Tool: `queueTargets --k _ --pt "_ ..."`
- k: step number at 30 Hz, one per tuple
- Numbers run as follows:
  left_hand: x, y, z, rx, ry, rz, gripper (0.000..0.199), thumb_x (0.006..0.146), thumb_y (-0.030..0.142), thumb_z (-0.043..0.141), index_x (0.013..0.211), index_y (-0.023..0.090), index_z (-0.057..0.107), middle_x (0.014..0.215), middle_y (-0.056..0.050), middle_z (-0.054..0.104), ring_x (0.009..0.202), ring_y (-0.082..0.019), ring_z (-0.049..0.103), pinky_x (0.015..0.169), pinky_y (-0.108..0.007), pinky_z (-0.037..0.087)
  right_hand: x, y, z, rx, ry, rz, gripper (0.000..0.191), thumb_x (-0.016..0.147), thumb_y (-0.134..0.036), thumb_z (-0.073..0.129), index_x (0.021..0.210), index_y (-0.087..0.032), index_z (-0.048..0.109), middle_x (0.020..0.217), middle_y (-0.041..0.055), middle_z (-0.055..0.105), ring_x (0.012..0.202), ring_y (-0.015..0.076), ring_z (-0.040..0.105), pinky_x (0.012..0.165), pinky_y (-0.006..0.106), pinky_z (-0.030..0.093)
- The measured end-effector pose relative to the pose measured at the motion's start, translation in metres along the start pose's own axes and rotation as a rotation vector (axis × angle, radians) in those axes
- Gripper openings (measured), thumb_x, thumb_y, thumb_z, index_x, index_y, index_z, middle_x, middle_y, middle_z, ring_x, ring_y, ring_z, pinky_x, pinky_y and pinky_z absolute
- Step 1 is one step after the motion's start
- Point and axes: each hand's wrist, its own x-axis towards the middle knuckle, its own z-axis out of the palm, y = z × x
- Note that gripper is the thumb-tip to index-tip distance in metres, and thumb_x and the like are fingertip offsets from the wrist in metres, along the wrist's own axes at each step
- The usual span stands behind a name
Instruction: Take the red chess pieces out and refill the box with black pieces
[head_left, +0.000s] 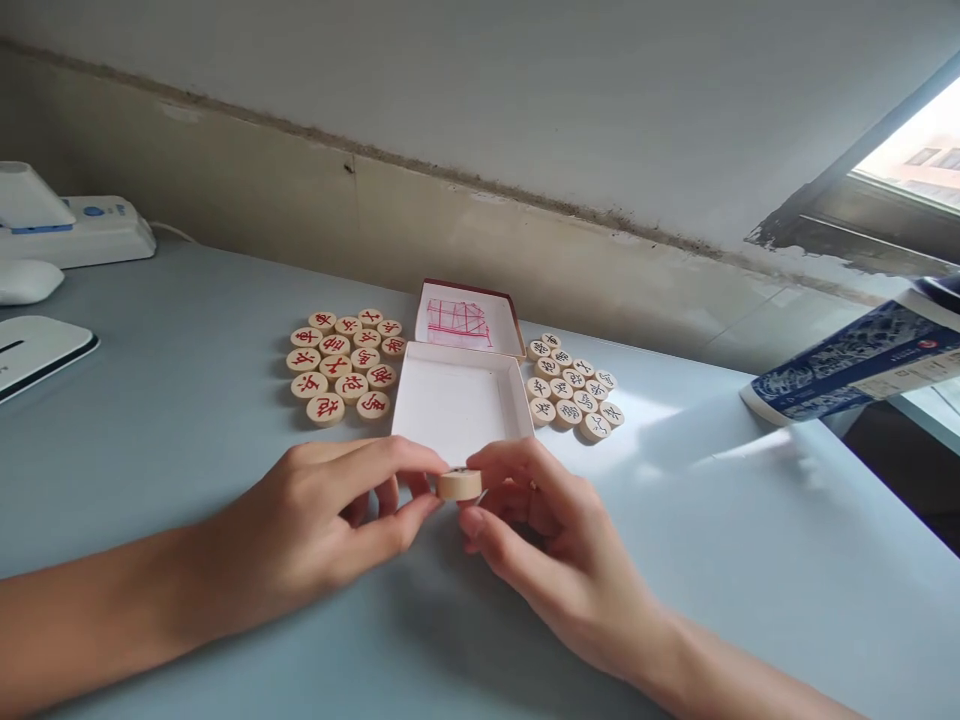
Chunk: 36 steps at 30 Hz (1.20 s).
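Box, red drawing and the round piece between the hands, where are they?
Box [459, 402]: head view, bare inside bottom.
Red drawing [458, 318]: head view, middle lines.
Round piece [460, 487]: head view, pale side.

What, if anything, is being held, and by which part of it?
A round piece, held by its rim: left hand at its left side, right hand at its right.

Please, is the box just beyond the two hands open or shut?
Open: the white inside of the box shows from above, with no lid over it.
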Motion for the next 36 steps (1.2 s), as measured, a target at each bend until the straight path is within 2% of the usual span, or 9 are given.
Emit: queueTargets --k 6,9,13,18,21,24,29,32,36 --pt "-0.003 0.0 0.0 -0.023 -0.012 0.013 0.023 0.097 0.009 0.061 0.11 0.027 0.069 0.086 0.008 0.075 0.062 -0.004 0.067 0.062 -0.009 0.053 0.0 -0.003 0.0 0.026 0.028 -0.024 0.014 0.1 -0.038 0.064 0.101 -0.025 0.059 0.076 -0.0016 0.061 0.064 0.0127 0.057 0.054 0.024 0.043" --pt "0.001 0.001 0.0 -0.127 -0.043 -0.081 0.018 0.097 0.015 0.064 0.11 0.027 0.07 0.085 0.007 0.075 0.064 -0.006 0.069 0.061 -0.008 0.055 0.001 -0.002 0.001 0.004 0.06 -0.059 0.009 0.099 -0.03 0.064 0.102 -0.025 0.057 0.078 -0.002 0.062 0.065 0.0123 0.057 0.055 0.024 0.043" --pt "0.007 0.006 0.0 -0.26 -0.024 -0.211 0.009 0.093 0.017 0.069 0.096 0.024 0.072 0.083 0.008 0.076 0.06 -0.005 0.069 0.057 -0.006 0.055 0.002 0.0 0.001 -0.028 0.038 -0.076 0.013 0.095 -0.021 0.061 0.105 -0.026 0.055 0.075 -0.0037 0.06 0.063 0.0117 0.054 0.055 0.025 0.042" --pt "0.008 0.006 0.001 -0.175 -0.002 -0.14 0.019 0.09 0.014 0.07 0.104 0.026 0.076 0.081 0.007 0.074 0.061 -0.005 0.069 0.06 -0.006 0.055 0.002 0.001 0.0 -0.085 0.036 -0.074 0.014 0.092 -0.015 0.059 0.103 -0.024 0.06 0.072 -0.0038 0.059 0.061 0.0111 0.052 0.056 0.025 0.042" --pt "0.006 0.003 0.0 -0.133 -0.032 -0.119 0.015 0.093 0.017 0.068 0.101 0.026 0.077 0.084 0.005 0.074 0.063 -0.006 0.068 0.061 -0.009 0.055 0.002 0.001 0.0 -0.116 0.048 -0.084 0.014 0.089 -0.011 0.059 0.096 -0.023 0.061 0.079 -0.001 0.064 0.066 0.0121 0.057 0.058 0.025 0.045" --pt "0.003 0.001 0.0 -0.159 -0.085 -0.202 0.011 0.097 0.028 0.067 0.103 0.026 0.076 0.078 0.005 0.072 0.059 -0.008 0.066 0.056 -0.01 0.053 0.002 0.003 0.0 -0.143 0.061 -0.158 0.015 0.087 -0.009 0.058 0.093 -0.024 0.058 0.088 0.0013 0.067 0.075 0.0135 0.062 0.062 0.025 0.049" --pt "-0.001 0.001 -0.001 -0.2 -0.215 -0.33 0.028 0.103 0.048 0.061 0.103 0.025 0.077 0.074 0.005 0.071 0.06 -0.009 0.062 0.052 -0.012 0.047 0.001 0.006 0.001 -0.246 0.048 -0.295 0.02 0.087 -0.004 0.056 0.09 -0.024 0.051 0.101 0.0031 0.066 0.078 0.0121 0.061 0.064 0.024 0.051" --pt "0.001 0.002 -0.001 -0.249 -0.291 -0.345 0.031 0.103 0.049 0.06 0.097 0.025 0.078 0.064 0.006 0.063 0.053 -0.007 0.052 0.047 -0.014 0.039 0.001 0.008 0.0 -0.284 0.032 -0.356 0.026 0.086 0.0 0.056 0.092 -0.025 0.051 0.104 0.0013 0.066 0.082 0.0113 0.062 0.068 0.022 0.052" --pt "0.003 0.003 -0.001 -0.284 -0.304 -0.41 0.026 0.098 0.046 0.065 0.098 0.023 0.076 0.063 0.006 0.06 0.053 -0.008 0.05 0.047 -0.015 0.038 0.001 0.009 0.0 -0.297 0.01 -0.409 0.029 0.09 0.002 0.056 0.095 -0.026 0.053 0.105 -0.0009 0.065 0.093 0.0115 0.063 0.074 0.022 0.052"
